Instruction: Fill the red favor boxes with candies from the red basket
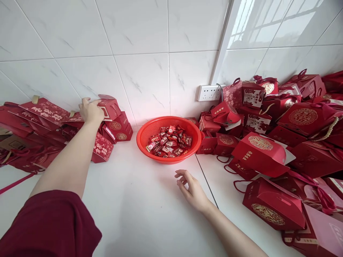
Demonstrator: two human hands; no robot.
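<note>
My left hand reaches to the pile at the left and touches the top of a small red box stacked on other red boxes; its fingers are bent over the box's left edge, and the fingertips are partly hidden. My right hand hovers over the white table, fingers loosely curled and apart, with nothing in it. Just beyond it stands a red plastic basket holding many small red-wrapped candies.
Red gift boxes with cords and ribbons are heaped along the right side. More red boxes and bags lie at the left. Behind is a tiled wall with a white power socket. A seam crosses the table right of the basket.
</note>
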